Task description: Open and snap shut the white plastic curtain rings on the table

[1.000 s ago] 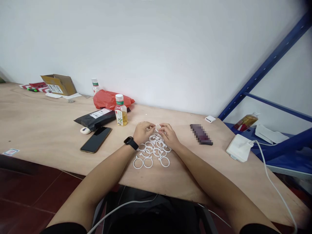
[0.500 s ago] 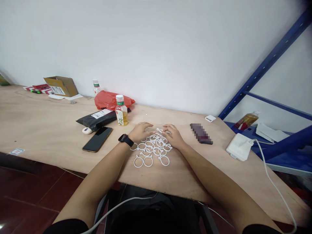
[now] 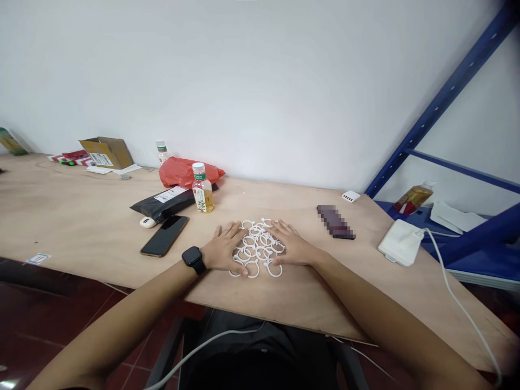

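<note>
Between the hands (image 3: 221, 252), spread wide and apart, thin white knobbed rings (image 3: 260, 245) overlap in a flat cluster.

The broad, pale brown wooden desk (image 3: 300, 300) bears a cluster of thin white rings with small round knobs (image 3: 262, 248), many overlapping, near its front edge. To their left lie a black rectangular smartphone (image 3: 164, 236), a black plastic parcel with 1 white label (image 3: 160, 208) and a crumpled red plastic bag (image 3: 177, 172); a clear bottle of yellow drink (image 3: 202, 189) stands upright beside them. Rightward are a dark, pixelated oblong object (image 3: 335, 221) and a white rectangular adapter (image 3: 400, 242).
</note>
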`<state>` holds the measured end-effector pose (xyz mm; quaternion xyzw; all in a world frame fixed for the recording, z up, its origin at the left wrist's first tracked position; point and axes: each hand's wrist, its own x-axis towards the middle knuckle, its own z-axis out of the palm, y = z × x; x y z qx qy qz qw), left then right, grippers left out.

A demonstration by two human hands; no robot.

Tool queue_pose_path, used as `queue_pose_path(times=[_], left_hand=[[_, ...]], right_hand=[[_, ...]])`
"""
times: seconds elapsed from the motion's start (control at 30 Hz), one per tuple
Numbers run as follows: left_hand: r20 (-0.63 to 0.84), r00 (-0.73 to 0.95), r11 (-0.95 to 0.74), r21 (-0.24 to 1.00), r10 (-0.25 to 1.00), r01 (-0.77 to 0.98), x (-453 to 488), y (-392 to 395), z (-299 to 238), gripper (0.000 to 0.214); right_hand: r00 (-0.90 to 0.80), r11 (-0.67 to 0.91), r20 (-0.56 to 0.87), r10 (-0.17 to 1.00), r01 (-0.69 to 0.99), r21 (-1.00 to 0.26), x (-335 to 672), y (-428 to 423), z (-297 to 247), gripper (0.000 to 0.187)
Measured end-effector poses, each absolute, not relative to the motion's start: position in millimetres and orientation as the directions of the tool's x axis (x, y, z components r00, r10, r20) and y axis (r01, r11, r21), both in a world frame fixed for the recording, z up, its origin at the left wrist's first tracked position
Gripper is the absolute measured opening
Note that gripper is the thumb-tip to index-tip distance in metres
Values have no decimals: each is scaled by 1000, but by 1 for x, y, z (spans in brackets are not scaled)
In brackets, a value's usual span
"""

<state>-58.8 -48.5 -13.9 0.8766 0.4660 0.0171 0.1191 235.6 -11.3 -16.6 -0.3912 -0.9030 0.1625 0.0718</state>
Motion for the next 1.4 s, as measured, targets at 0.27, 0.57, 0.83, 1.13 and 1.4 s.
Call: queue_pose_path(times=[0.27, 0.57, 0.83, 1.13, 1.4], left_hand=[[0, 597, -578, 253, 802, 776, -16, -23, -19, 107], [71, 609, -598, 308, 790, 740, 1, -24, -17, 102], [9, 602, -583, 258, 799, 770, -11, -36, -18, 123], [52, 635, -619, 298, 771, 727, 1, -16, -22, 110], [121, 473, -483, 353, 873, 801, 9, 29, -15, 79]], right_hand=[[-676, 649, 49, 735, 681, -340, 240, -11, -20, 111], [-630, 627, 131, 766, 686, -368, 263, -12, -21, 108], [-611, 579, 6, 791, 747, -326, 266, -21, -19, 121], [-607, 592, 69, 792, 736, -328, 261, -1, -27, 107], [-433, 513, 286, 855, 783, -350, 251, 46, -18, 46]])
